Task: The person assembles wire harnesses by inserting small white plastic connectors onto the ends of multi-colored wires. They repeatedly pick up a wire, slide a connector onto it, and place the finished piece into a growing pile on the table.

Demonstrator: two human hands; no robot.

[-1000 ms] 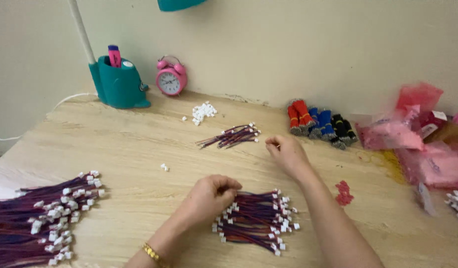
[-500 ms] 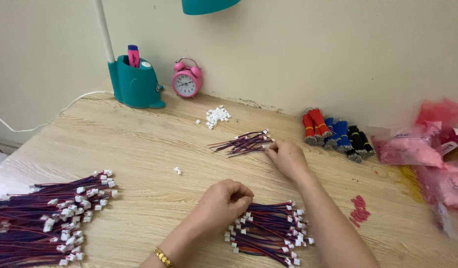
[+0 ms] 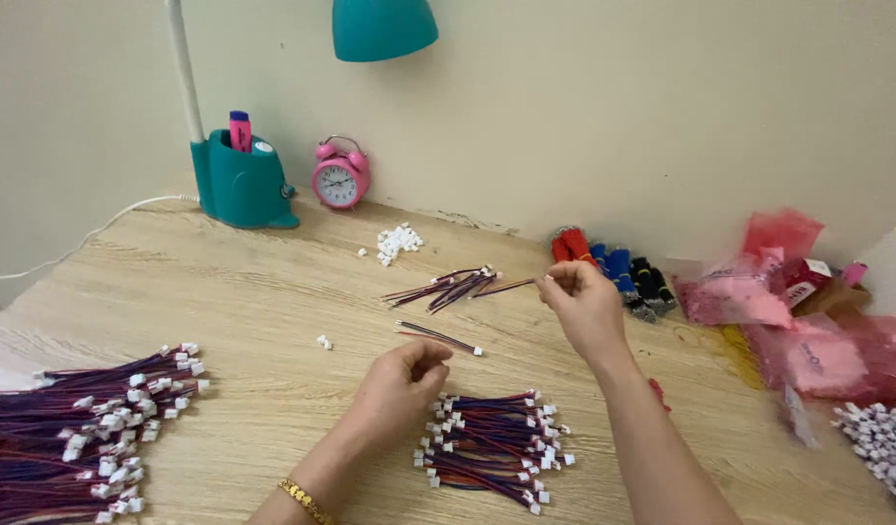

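My right hand (image 3: 582, 301) pinches the end of a thin red-and-blue wire (image 3: 506, 287) beside a small bundle of similar wires (image 3: 446, 287) at the middle of the wooden table (image 3: 224, 301). My left hand (image 3: 401, 384) rests loosely curled on the table, next to a pile of wires with white connectors (image 3: 492, 447); I cannot tell whether it holds anything. One loose wire (image 3: 438, 337) lies just above my left hand. A single white connector (image 3: 324, 342) sits to its left.
A large heap of connector wires (image 3: 84, 428) lies at the left edge. Small white connectors (image 3: 397, 241) are piled near a pink alarm clock (image 3: 340, 177). A teal lamp base (image 3: 239, 180), coloured spools (image 3: 613, 267) and pink bags (image 3: 798, 311) line the back and right.
My right hand has lifted from the small bundle and moved right with one wire pinched. A loose wire now lies above my left hand. The camera has tilted up and moved closer.
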